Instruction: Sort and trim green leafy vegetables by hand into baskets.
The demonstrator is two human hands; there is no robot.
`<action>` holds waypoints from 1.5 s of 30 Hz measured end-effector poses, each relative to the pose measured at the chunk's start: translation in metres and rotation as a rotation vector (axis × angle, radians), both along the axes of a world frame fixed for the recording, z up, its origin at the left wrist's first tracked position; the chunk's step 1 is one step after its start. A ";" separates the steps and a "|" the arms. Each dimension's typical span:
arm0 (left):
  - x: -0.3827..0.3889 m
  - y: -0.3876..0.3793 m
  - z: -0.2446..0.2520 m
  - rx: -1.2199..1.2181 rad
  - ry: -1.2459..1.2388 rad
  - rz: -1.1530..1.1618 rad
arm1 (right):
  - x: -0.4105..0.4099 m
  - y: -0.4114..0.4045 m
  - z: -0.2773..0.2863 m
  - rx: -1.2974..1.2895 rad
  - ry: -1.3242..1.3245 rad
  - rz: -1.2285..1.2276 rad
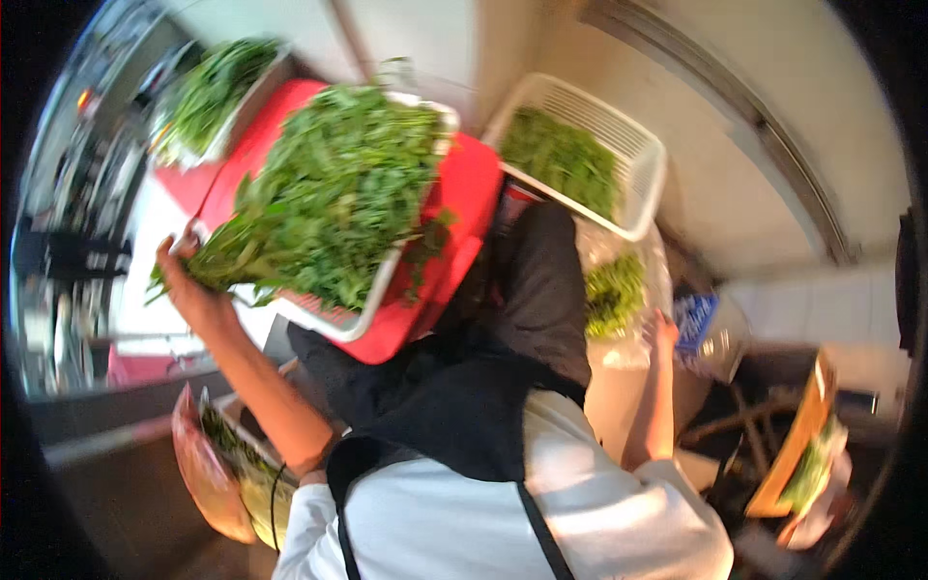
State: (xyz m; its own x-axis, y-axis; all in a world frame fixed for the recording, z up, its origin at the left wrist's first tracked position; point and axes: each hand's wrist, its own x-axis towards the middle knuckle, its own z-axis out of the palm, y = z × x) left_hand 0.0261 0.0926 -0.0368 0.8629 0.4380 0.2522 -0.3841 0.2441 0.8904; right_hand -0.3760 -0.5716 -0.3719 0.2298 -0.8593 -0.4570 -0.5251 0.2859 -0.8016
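Observation:
A broad heap of leafy greens fills a white plastic basket on a red plastic stool or tabletop. My left hand is closed around a bunch of greens at the heap's lower left. Down at my right side, my right hand is at the rim of a clear plastic bag; blur hides whether its fingers grip the plastic. Paler leafy greens lie in that bag. Beyond it, a white slatted basket contains more greens.
Another container of greens stands at the upper left. A pink plastic bag is low on the left. An orange-edged box and a plastic bag with blue printing are at the right. A wall rises behind the slatted basket.

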 end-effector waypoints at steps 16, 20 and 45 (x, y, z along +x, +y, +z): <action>-0.033 -0.021 0.020 -0.193 -0.145 0.151 | 0.359 0.328 0.306 -0.896 -0.703 1.369; -0.045 -0.018 0.028 -0.190 -0.132 0.150 | 0.389 0.364 0.287 -1.272 -0.596 1.617; -0.050 -0.019 0.006 -0.144 -0.077 0.099 | 0.411 0.348 0.347 -0.959 -0.457 1.450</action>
State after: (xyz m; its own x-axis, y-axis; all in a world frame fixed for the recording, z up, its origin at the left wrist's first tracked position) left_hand -0.0235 0.0732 -0.0309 0.7941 0.5562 0.2449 -0.4787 0.3241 0.8160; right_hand 0.0352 -0.2235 -0.0245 0.9152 0.2212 0.3369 0.3790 -0.7567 -0.5327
